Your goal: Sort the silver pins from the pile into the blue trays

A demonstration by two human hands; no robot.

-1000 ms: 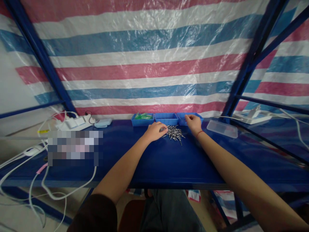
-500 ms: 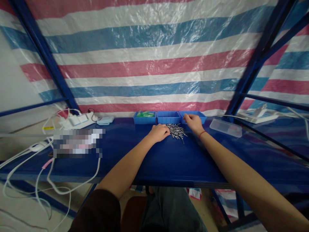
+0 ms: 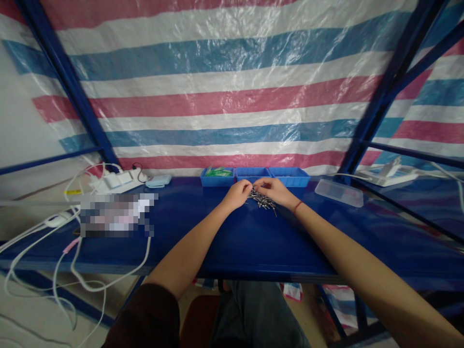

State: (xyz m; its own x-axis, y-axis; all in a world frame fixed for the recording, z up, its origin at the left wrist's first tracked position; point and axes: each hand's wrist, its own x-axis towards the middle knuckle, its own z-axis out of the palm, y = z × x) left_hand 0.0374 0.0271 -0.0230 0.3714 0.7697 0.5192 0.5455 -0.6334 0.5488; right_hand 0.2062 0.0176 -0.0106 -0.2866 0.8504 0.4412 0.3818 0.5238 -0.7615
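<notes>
A pile of small, thin metal pieces [image 3: 264, 200], like rivets or screws, lies on the blue table [image 3: 250, 241]. My left hand [image 3: 237, 193] is at the pile's left edge, thumb and fingers pinched together. My right hand [image 3: 274, 191] reaches over the pile from the right, fingers closed, its tips almost meeting those of the left. What sits between the fingertips is too small and hidden to make out. Just behind the hands stand a middle blue bin [image 3: 252, 172] and a right blue bin [image 3: 293, 180], which has a few small bits inside.
A left blue bin [image 3: 217, 181] holds green plastic packets. To the right lies a clear plastic lid or tray [image 3: 339, 192]. Power strips [image 3: 116, 181], a light blue case [image 3: 158, 181] and white cables [image 3: 90, 285] occupy the left side. A striped sheet [image 3: 224, 101] hangs behind the table.
My right hand has come from over the right bin leftward and down to the pile. My left hand has risen slightly off the pile, and its fingers now pinch beside the right hand.
</notes>
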